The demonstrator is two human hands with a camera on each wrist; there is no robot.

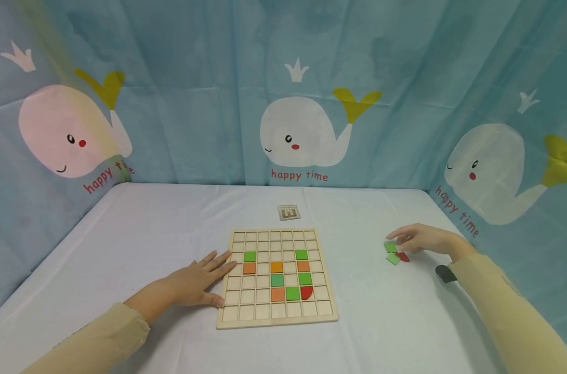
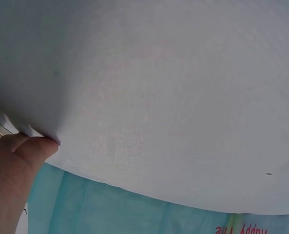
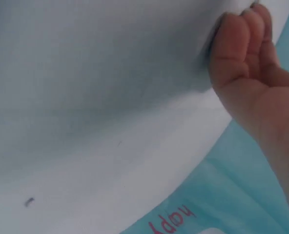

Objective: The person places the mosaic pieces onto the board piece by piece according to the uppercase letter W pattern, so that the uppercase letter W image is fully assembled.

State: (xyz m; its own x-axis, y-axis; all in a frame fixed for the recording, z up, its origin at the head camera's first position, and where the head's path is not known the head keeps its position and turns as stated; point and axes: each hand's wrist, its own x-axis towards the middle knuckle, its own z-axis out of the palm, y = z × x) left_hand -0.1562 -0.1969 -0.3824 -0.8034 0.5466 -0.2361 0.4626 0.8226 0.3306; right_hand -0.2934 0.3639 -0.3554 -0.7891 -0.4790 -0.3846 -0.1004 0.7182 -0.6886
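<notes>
A square wooden grid board (image 1: 262,311) lies on the white table, with several green, orange and red tiles in its cells. My left hand (image 1: 194,280) rests against the board's left edge, fingers spread over the rim and thumb near the lower left corner. Over to the right, my right hand (image 1: 421,240) hovers low at a small group of loose tiles, its index finger stretched out above a green tile (image 1: 391,247). A lighter green tile (image 1: 393,259) and a red rounded piece (image 1: 403,257) lie just below the fingers. In the right wrist view its fingers (image 3: 231,44) bend loosely near the cloth.
Behind the board lies a small pattern card (image 1: 289,212) with a grid print. A dark object (image 1: 446,274) sits beside the right sleeve, partly covered by it. Blue curtains (image 1: 194,135) with whale prints stand around the table's back and sides.
</notes>
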